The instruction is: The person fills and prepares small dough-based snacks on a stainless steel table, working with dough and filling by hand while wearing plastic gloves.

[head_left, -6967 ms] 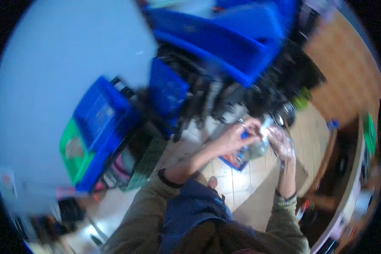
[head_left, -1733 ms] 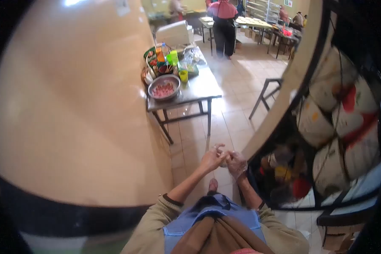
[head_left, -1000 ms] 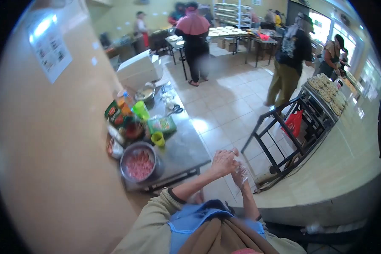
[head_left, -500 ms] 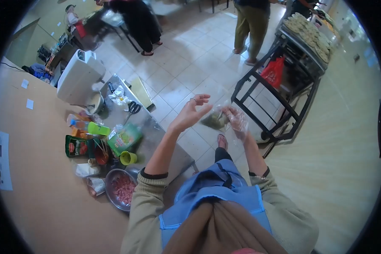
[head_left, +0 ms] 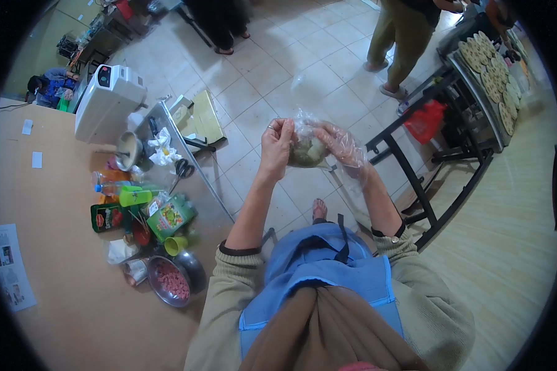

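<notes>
A clear plastic bag (head_left: 307, 153) with something green inside hangs between my two hands, above the tiled floor. My left hand (head_left: 277, 147), bare with a ring on one finger, pinches the bag's left side near its top. On the right, my right hand (head_left: 341, 147) wears a loose clear plastic glove and has its fingers on the bag's upper right edge. What exactly the green contents are cannot be made out.
A metal table (head_left: 195, 191) at left bears scissors (head_left: 183, 168), a green packet (head_left: 171, 216) and a bowl of pink pieces (head_left: 172, 281). A black metal frame (head_left: 408, 170) and a tray of flat rounds (head_left: 486, 80) stand right. A person in olive trousers (head_left: 399, 40) stands ahead.
My left hand, open and apart from the bag before, has closed on its left side. The bag has been lifted slightly. The view has shifted, with the table further left.
</notes>
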{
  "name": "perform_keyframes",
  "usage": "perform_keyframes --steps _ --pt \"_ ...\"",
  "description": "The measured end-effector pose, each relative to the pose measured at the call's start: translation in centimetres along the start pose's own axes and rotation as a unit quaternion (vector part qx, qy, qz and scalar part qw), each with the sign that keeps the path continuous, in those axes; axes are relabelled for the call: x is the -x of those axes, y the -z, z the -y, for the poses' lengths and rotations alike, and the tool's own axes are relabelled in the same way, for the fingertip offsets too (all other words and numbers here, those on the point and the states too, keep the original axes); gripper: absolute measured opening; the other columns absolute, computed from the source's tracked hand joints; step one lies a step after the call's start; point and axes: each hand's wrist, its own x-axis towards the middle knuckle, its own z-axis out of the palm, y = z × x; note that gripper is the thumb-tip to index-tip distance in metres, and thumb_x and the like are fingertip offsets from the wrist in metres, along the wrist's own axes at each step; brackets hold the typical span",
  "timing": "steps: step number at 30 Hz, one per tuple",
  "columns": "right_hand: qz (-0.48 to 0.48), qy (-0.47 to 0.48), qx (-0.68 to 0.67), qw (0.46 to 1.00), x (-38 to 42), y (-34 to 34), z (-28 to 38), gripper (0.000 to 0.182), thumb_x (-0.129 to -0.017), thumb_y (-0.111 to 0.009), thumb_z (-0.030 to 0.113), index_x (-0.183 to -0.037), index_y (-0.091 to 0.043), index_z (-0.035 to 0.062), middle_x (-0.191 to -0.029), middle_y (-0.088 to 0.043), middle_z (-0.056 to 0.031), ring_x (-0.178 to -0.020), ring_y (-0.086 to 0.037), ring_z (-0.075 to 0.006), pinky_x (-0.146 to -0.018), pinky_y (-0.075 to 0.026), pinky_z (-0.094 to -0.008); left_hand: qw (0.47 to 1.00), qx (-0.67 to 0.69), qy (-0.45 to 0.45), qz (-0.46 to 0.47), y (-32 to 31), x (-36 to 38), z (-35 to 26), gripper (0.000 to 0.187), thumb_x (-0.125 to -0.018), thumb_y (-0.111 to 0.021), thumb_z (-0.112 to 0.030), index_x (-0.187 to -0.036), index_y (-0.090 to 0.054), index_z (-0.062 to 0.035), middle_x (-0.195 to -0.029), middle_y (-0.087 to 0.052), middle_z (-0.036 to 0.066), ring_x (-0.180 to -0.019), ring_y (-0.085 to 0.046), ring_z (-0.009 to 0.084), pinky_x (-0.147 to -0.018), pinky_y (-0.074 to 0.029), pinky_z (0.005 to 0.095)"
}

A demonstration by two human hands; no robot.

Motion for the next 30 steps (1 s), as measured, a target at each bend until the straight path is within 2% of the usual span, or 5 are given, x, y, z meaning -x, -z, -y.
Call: perform_keyframes --steps 4,12,25,28,30 --pt "0.044 -0.052 -0.055 0.996 -1.9 1.2 -0.4 0.067 -0.075 -0.072 0.036 -0.129 -0.045 0.0065 -0.088 -0.059 -0.0039 -0.069 -0.053 -0.0101 -0.062 -0.046 -0.0232 0.995 0.082 0.039 -0.044 -0.5 -3.4 0.1 0.019 -0.089 -0.059 -0.026 -0.094 -0.053 -0.0085 -0.075 -0.05 -0.003 -0.066 -0.046 0.005 -0.06 -0.041 0.0199" --pt "0.059 -0.063 -0.011 0.996 -10.0 4.9 -0.2 0.059 -0.077 -0.072 0.02 -0.128 -0.047 0.004 -0.094 -0.061 -0.0046 -0.077 -0.056 -0.0099 -0.063 -0.047 -0.0227 0.993 -0.106 -0.005 0.045 -1.0 -12.3 -3.1 0.028 -0.085 -0.064 -0.027 -0.098 -0.052 -0.0049 -0.08 -0.055 -0.003 -0.069 -0.049 0.0043 -0.061 -0.04 0.0199" --pt "-0.05 -0.04 -0.107 0.992 -29.5 9.5 4.2 0.056 -0.08 -0.07 0.02 -0.126 -0.046 -0.0009 -0.099 -0.061 -0.0056 -0.082 -0.056 -0.0104 -0.069 -0.045 -0.023 0.995 0.005 0.016 0.101 -1.0 -36.0 -13.3 0.022 -0.086 -0.063 -0.025 -0.096 -0.05 -0.0088 -0.082 -0.054 -0.003 -0.069 -0.048 0.0037 -0.06 -0.039 0.0207" --pt "-0.118 0.061 -0.049 0.99 -33.1 9.8 4.6 0.051 -0.081 -0.068 0.022 -0.124 -0.048 0.0022 -0.107 -0.06 -0.0081 -0.09 -0.057 -0.0163 -0.077 -0.046 -0.0276 0.986 -0.048 -0.028 0.157 -1.7 -40.6 -13.8 0.02 -0.088 -0.06 -0.025 -0.092 -0.051 -0.0075 -0.079 -0.054 -0.003 -0.067 -0.046 0.0033 -0.06 -0.039 0.0199" --pt "-0.214 0.173 0.181 0.944 -36.0 10.8 5.4 0.048 -0.082 -0.066 0.021 -0.123 -0.049 0.0046 -0.112 -0.058 -0.0094 -0.095 -0.057 -0.0204 -0.081 -0.046 -0.0318 0.975 -0.094 -0.069 0.19 -2.6 -43.0 -13.9 0.019 -0.089 -0.059 -0.023 -0.09 -0.051 -0.0069 -0.077 -0.053 -0.003 -0.068 -0.046 0.0027 -0.06 -0.039 0.0196"
